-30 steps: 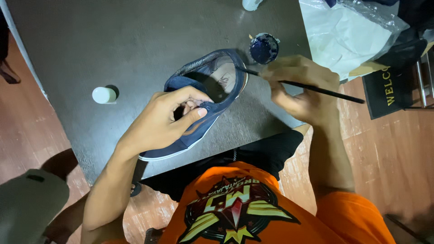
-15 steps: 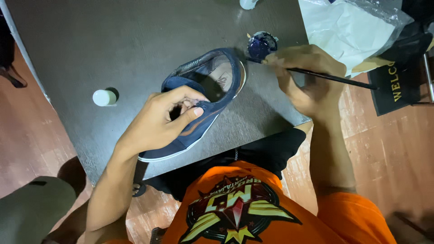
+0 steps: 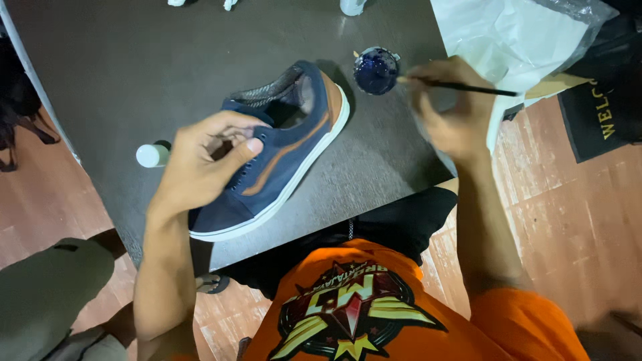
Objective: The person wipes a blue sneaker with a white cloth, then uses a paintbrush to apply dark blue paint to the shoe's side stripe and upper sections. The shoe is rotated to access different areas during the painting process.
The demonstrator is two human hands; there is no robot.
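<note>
The blue cloth shoe point(image 3: 281, 154) with its white rubber sole lies on the dark table point(image 3: 134, 67), the left hand point(image 3: 204, 164) curled around its laces, while the right hand point(image 3: 448, 110) pinches a thin brush point(image 3: 468, 87) by the round paint pot point(image 3: 376, 70).

A navy low-top shoe point(image 3: 284, 150) with a brown side stripe and white sole lies on a dark table point(image 3: 134, 60), and the left hand point(image 3: 204, 164) grips it over the lace area. The right hand point(image 3: 448, 110) pinches a thin dark paintbrush point(image 3: 461, 87), its tip at the rim of a small round pot of dark blue paint point(image 3: 376, 69) just beyond the shoe's heel. A small white bottle point(image 3: 152, 155) lies left of the shoe, and crumpled white paper point(image 3: 515, 40) covers the table's far right corner.
</note>
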